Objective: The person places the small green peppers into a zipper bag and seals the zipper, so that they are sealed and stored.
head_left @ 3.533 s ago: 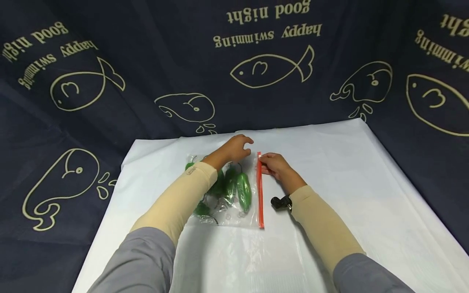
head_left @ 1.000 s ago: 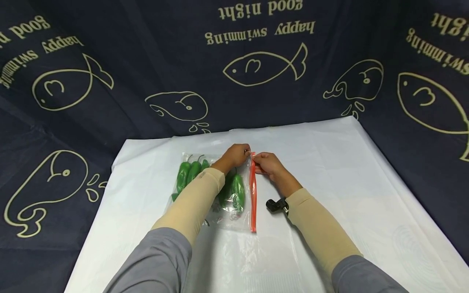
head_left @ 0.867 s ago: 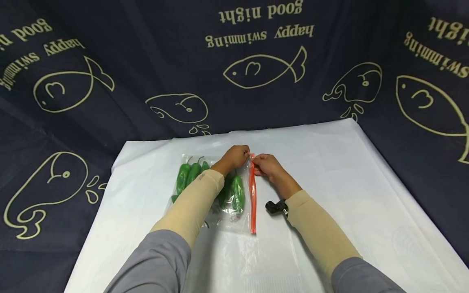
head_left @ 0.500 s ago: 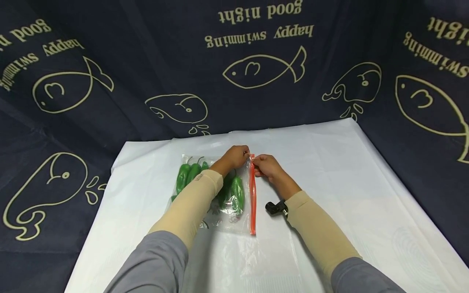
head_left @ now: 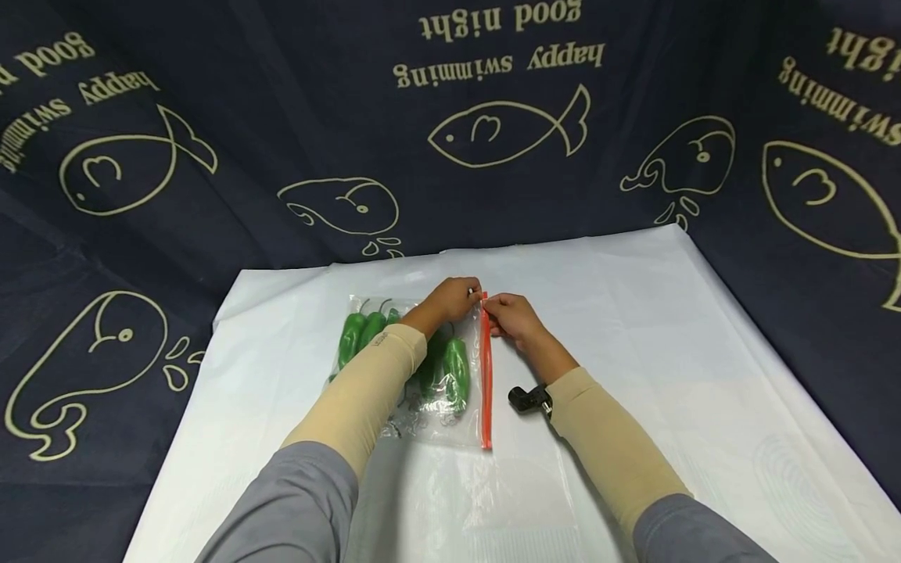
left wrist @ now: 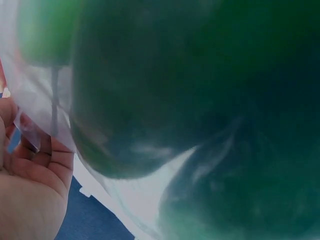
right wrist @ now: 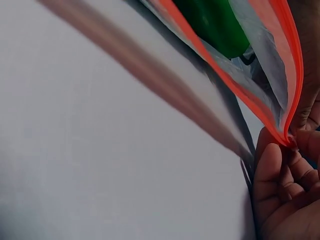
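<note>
A clear zip bag [head_left: 436, 436] lies on the table with several green peppers [head_left: 456, 375] inside, partly covered by the left forearm. Its red zip strip [head_left: 486, 383] faces right; in the right wrist view the mouth gapes, and both red edges [right wrist: 295, 65] meet at the far corner. My left hand [head_left: 450, 299] pinches the plastic at that corner, just left of the strip; the left wrist view shows its curled fingers [left wrist: 52, 160] at the film. With thumb and fingers my right hand [head_left: 515, 319] pinches the end of the zip, close beside the left hand.
A white cloth [head_left: 633, 328] covers the table. Behind and around it hangs a dark blue curtain [head_left: 338, 94] with fish and whale drawings. A small black camera [head_left: 528, 399] sticks out from the right wrist.
Over the last few seconds my left hand has come down from above the bag, fingers spread, to pinch its far corner. The right hand keeps its hold; little moves in the last second.
</note>
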A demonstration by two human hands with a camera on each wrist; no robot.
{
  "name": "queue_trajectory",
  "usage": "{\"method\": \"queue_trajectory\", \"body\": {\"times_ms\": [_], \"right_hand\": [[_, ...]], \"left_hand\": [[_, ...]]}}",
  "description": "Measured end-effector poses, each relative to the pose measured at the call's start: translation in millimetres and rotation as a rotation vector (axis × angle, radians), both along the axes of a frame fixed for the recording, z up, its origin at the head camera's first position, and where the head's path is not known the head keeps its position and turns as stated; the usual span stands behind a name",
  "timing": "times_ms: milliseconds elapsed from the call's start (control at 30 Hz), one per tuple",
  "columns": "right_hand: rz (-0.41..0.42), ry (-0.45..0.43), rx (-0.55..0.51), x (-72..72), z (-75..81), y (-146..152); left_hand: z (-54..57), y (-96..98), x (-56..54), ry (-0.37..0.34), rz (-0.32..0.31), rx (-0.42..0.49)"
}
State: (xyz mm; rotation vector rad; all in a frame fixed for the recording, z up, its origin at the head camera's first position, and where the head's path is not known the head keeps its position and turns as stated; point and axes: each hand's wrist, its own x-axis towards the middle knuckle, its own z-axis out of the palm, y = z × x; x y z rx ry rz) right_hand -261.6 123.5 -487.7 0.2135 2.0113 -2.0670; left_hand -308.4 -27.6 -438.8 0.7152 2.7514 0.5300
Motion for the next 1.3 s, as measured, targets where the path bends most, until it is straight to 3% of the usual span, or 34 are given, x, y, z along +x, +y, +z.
{"method": "queue_trajectory", "body": {"times_ms": [433,867,1300], "right_hand": [[0.017,-0.008,0.036,-1.7,3.3,-2],[0.056,-0.026,0.048,0.5,4.2,-4],[0.058,-0.024,0.077,8.8,3.2,-3]], "left_hand": [[-8.6,0.4,-0.4,0.015,0.046,-0.003],[-7.3,-2.4,0.2,0.032,0.1,-0.012],[-7.3,0.1,-2.3,0.014,0.084,-0.029]]}}
